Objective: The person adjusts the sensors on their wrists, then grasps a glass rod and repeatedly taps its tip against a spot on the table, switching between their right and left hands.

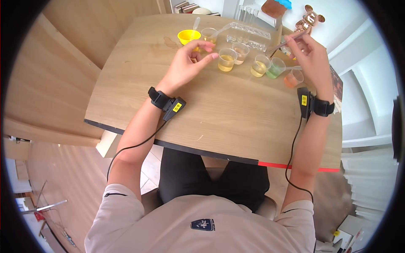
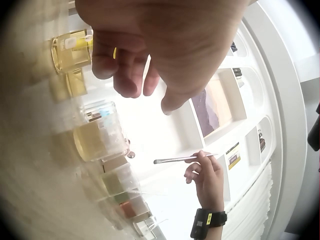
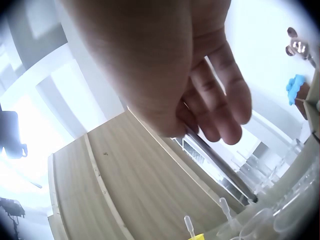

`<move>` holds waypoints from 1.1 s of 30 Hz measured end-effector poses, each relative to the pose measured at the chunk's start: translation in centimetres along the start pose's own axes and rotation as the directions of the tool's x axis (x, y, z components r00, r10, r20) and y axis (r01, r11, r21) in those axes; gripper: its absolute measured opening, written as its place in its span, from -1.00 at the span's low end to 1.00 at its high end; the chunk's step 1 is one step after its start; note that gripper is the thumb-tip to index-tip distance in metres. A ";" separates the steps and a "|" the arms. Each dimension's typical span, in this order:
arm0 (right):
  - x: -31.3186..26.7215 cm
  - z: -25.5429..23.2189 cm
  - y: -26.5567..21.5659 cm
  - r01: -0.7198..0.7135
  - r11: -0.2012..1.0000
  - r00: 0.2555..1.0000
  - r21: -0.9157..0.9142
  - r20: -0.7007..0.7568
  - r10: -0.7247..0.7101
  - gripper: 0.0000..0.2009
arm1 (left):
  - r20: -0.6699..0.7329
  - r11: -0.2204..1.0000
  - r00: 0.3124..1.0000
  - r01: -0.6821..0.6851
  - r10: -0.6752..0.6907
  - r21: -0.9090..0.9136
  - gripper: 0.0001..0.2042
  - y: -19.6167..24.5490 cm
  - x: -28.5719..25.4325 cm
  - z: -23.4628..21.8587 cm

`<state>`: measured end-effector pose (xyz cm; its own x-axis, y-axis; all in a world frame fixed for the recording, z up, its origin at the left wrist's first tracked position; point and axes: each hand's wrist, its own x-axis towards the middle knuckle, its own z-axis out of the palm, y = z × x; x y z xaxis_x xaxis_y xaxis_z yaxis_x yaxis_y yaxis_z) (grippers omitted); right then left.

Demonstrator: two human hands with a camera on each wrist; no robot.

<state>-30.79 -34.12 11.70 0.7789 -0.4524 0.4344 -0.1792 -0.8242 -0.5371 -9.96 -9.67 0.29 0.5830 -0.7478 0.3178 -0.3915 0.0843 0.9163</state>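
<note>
My right hand (image 1: 310,52) pinches a slim silver rod-like tool (image 3: 220,162) with a dark tip, held above the cups at the table's right side. My left hand (image 1: 185,65) is raised with loosely bent fingers and holds nothing. It hovers between a yellow bowl (image 1: 188,36) and a clear cup of yellow liquid (image 1: 227,64). Behind that cup stands one with pale pinkish liquid (image 1: 241,54). Nearer the right hand are a second yellow cup (image 1: 258,69), a green cup (image 1: 274,71) and an orange-red cup (image 1: 293,80).
A clear rack (image 1: 252,31) stands at the back, with test tubes (image 1: 248,14) behind it. Pipettes lean in the yellow bowl, a rear cup (image 1: 209,37) and the green cup. Wet patches mark the wooden table (image 1: 202,109) left of the bowl. A bear figure (image 1: 310,19) is beyond.
</note>
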 end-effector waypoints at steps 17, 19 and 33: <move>0.6 1.7 3.0 -0.014 0.986 0.970 0.165 0.243 -0.027 -0.72 | 0.056 0.945 0.998 -0.019 0.001 0.327 -0.42 -1.2 1.6 2.7; 0.5 2.0 2.8 -0.043 0.984 0.966 0.172 0.258 -0.003 -0.72 | 0.038 0.960 0.999 -0.009 -0.002 0.279 -0.43 -1.2 1.3 2.8; 0.1 0.9 -0.4 -0.029 0.997 0.998 0.072 0.060 0.025 -0.74 | -0.074 0.979 0.994 -0.062 0.077 0.197 -0.50 -2.8 1.2 1.2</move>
<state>-30.12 -33.57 11.33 0.8087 -0.4514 0.3772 -0.1577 -0.7841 -0.6002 -9.05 -11.58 -2.23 0.6019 -0.6883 0.4050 -0.5590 -0.0010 0.8291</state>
